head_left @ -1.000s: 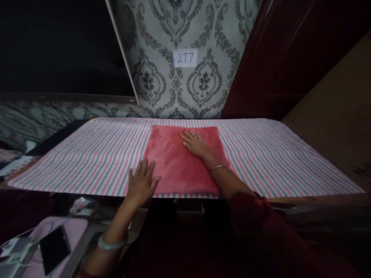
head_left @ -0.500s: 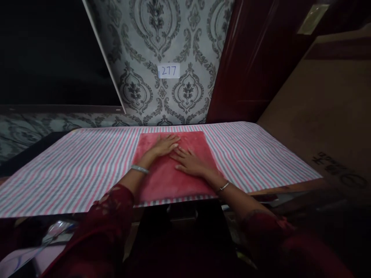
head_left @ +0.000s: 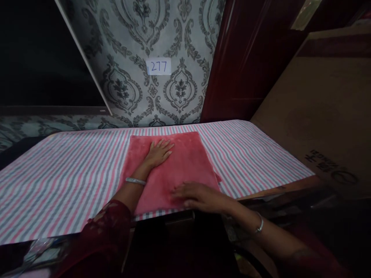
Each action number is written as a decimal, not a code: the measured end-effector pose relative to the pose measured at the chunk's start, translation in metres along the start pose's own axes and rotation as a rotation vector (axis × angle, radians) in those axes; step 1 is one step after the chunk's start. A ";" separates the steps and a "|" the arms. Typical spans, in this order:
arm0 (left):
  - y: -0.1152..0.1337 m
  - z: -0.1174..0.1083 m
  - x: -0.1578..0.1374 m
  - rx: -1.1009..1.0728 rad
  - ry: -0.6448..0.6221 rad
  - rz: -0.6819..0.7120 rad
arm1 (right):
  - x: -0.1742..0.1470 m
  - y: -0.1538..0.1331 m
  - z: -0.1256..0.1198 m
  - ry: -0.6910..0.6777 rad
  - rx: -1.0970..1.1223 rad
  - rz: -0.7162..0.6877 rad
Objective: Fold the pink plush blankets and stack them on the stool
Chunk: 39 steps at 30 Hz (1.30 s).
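Note:
A plush pinkish-red cloth [head_left: 179,162], roughly square, lies flat on a striped table cover [head_left: 87,166]. A small corner of red fabric sticks out from under its right side. My left hand [head_left: 159,153] rests on the upper left part of the cloth, palm down with fingers spread. Over the cloth's lower right part, near the front edge, is my right hand [head_left: 199,197]. Its fingers are stretched out to the left, palm down, and nothing shows in its grasp.
Behind the table is a patterned wall with a paper marked 277 [head_left: 159,66]. A dark screen [head_left: 49,58] stands at the left. A large cardboard box [head_left: 319,100] leans at the right beside a dark red wooden panel [head_left: 246,58]. Dim clutter lies below the front edge.
My right hand has moved from the cloth's middle down toward its front edge. My left hand stays near the upper part, slightly farther left on the cloth. The view has shifted a little.

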State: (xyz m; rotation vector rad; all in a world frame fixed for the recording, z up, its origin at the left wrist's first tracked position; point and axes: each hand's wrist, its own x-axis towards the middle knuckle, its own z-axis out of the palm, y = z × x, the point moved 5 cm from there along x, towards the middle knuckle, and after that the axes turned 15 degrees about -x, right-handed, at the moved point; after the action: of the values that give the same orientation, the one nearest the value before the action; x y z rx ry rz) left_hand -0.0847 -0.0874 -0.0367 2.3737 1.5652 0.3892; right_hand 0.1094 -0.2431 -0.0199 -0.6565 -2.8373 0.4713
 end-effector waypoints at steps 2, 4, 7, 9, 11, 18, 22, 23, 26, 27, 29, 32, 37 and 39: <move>0.000 0.001 0.000 0.009 0.003 0.002 | 0.019 0.022 -0.030 0.146 -0.052 0.085; 0.000 0.002 0.000 0.022 0.012 0.010 | 0.041 0.050 -0.051 0.243 -0.207 0.159; -0.001 0.003 0.000 0.039 0.004 0.003 | 0.065 0.095 -0.048 0.143 -0.445 0.237; -0.002 0.003 0.001 0.042 -0.007 -0.016 | 0.068 0.119 -0.032 0.060 -0.512 0.265; -0.002 0.002 0.001 0.041 -0.012 -0.022 | 0.066 0.133 -0.018 0.025 -0.522 0.276; -0.003 0.003 0.002 0.009 -0.007 -0.009 | 0.059 0.126 -0.016 -0.067 -0.467 0.274; -0.005 0.004 0.002 -0.007 0.009 -0.005 | 0.031 0.084 -0.006 -0.103 -0.377 0.139; -0.005 0.005 0.002 -0.011 0.006 -0.008 | 0.020 0.072 0.001 -0.109 -0.352 0.118; -0.005 0.007 0.003 -0.026 0.002 -0.005 | -0.015 0.035 0.020 -0.106 -0.287 0.100; -0.005 0.007 0.003 -0.029 0.006 -0.003 | -0.025 0.024 0.025 -0.099 -0.256 0.096; -0.003 0.007 0.002 -0.031 0.012 -0.005 | -0.041 0.005 0.028 -0.086 -0.166 0.066; -0.001 0.006 0.001 -0.039 -0.005 -0.008 | -0.046 -0.006 0.014 -0.018 0.039 0.038; 0.005 -0.005 -0.004 -0.073 -0.028 -0.018 | -0.003 0.038 -0.040 0.391 0.145 0.171; 0.014 -0.011 -0.012 -0.076 -0.009 0.027 | 0.027 0.062 -0.054 0.519 0.127 0.183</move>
State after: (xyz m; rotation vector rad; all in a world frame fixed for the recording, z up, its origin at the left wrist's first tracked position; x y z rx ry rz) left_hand -0.0814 -0.1034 -0.0217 2.3373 1.4889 0.4351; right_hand 0.1235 -0.1638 0.0117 -0.8708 -2.2556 0.4298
